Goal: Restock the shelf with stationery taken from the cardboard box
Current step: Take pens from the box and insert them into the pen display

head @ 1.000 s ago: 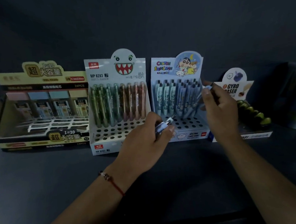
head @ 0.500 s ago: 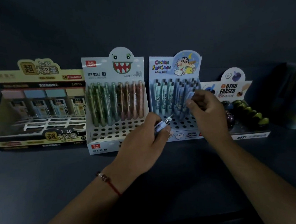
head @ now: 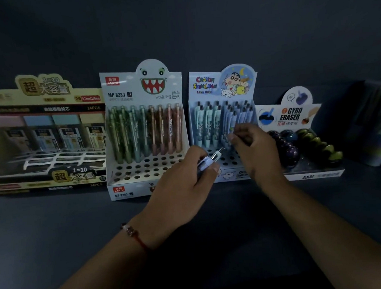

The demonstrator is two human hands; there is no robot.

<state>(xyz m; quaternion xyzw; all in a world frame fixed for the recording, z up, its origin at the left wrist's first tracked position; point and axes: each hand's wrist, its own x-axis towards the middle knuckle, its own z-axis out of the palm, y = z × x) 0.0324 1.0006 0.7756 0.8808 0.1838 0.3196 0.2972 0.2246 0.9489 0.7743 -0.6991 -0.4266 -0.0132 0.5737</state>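
Note:
My left hand grips a light blue pencil whose metal tip points up and to the right, just in front of the Crayon Shinchan display box. That box holds several blue and teal pencils upright in its back rows. My right hand hovers over the box's hole tray with fingers curled, pinching another pencil at the right end of the rows; most of that pencil is hidden by the fingers.
The monster-face display box with green and pink pencils stands to the left. A yellow lead-refill box sits far left. The gyro eraser box with round erasers stands to the right. All rest on a dark shelf.
My right hand has moved left and down, from beside the eraser box to over the Shinchan box's pencil rows. My left hand has stayed nearly still with its pencil.

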